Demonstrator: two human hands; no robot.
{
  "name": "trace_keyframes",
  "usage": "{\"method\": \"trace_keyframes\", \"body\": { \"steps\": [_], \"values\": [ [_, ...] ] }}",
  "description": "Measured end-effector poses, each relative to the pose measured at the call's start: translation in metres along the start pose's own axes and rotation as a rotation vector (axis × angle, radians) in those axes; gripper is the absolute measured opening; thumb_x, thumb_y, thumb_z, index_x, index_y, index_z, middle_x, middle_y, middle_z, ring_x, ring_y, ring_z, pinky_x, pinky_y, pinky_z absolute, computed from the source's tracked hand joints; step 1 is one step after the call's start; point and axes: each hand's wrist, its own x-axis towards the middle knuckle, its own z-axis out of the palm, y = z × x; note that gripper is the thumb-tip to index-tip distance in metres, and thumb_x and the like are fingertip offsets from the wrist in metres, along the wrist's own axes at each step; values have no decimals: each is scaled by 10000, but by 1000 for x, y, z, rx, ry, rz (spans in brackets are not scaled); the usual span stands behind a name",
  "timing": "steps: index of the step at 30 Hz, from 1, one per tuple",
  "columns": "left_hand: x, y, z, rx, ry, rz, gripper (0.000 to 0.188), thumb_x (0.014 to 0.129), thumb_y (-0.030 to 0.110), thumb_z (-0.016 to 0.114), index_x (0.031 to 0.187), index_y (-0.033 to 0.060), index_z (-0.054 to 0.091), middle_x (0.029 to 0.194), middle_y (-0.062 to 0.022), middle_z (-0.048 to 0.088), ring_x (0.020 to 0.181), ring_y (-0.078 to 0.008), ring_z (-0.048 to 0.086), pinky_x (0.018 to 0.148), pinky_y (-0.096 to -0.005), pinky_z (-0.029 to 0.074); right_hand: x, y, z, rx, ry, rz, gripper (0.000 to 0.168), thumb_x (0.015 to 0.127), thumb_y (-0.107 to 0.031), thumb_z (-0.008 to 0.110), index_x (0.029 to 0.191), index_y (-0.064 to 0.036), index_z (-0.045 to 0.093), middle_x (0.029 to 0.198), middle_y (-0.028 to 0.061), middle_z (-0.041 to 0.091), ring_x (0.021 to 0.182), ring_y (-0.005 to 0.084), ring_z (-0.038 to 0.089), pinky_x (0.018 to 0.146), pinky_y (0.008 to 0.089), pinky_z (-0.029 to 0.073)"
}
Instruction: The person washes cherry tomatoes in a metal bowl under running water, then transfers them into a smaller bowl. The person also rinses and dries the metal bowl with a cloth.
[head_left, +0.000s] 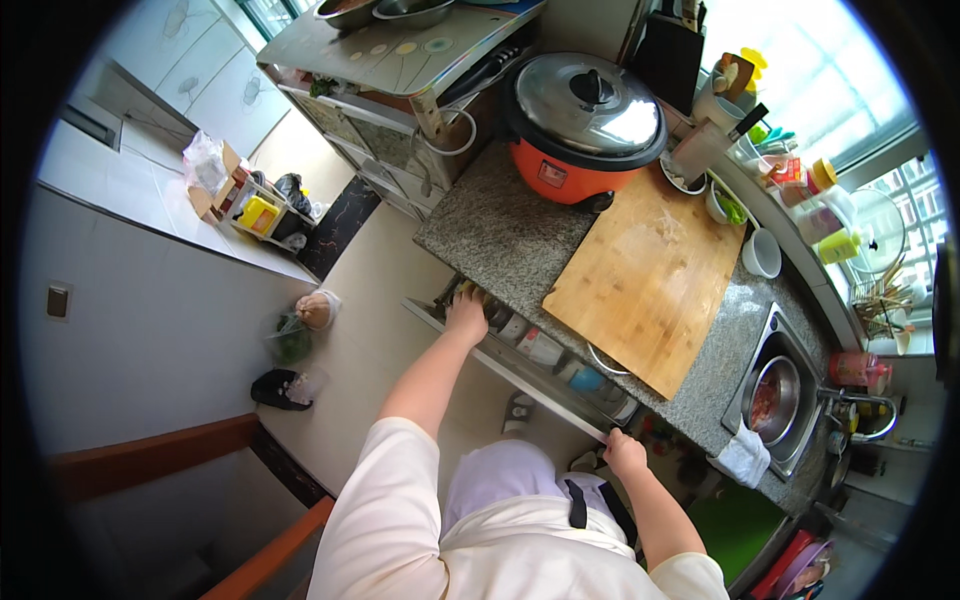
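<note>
A drawer is pulled out beneath the granite countertop, with packets and other items inside. My left hand reaches into its left end, fingers partly hidden among the contents, so what it touches cannot be told. The fingers of my right hand are closed on the right end of the drawer's front edge. Above the drawer, a wooden cutting board lies on the counter and juts slightly past its edge. An orange electric cooker with a metal lid stands behind the board's left corner.
On the right, a metal bowl with raw meat sits in the sink, a white cloth draped over its rim. A cleaver and small bowls stand behind the board. Bags lie on the floor at left, near an orange railing.
</note>
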Motion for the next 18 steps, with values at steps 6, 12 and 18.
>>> {"method": "trace_keyframes", "body": {
  "steps": [6, 12, 18],
  "values": [
    [-4, 1, 23, -65, -64, -58, 580, 797, 93, 623, 1352, 52, 458, 1389, -172, 431, 1305, -351, 392, 1051, -450, 390, -2, -6, -12, 132, -104, -2, 263, 841, -225, 660, 921, -43, 488, 797, 168, 674, 762, 368, 668, 686, 463, 527],
    [-28, -15, 19, -145, -84, -79, 454, 804, 108, 600, 1250, 41, 544, 1286, -169, 490, 1264, -335, 425, 1030, -452, 392, -5, -16, -11, 36, -248, -51, 324, 867, -250, 660, 1028, -28, 487, 857, 168, 688, 756, 345, 684, 693, 445, 532],
    [-54, -35, 20, -129, -129, -154, 407, 808, 144, 621, 1205, 65, 585, 1240, -156, 515, 1234, -319, 440, 1011, -459, 384, -20, -35, 5, 12, -395, -83, 321, 867, -263, 660, 1014, -23, 507, 880, 167, 690, 749, 320, 693, 712, 432, 535]
  ]
}}
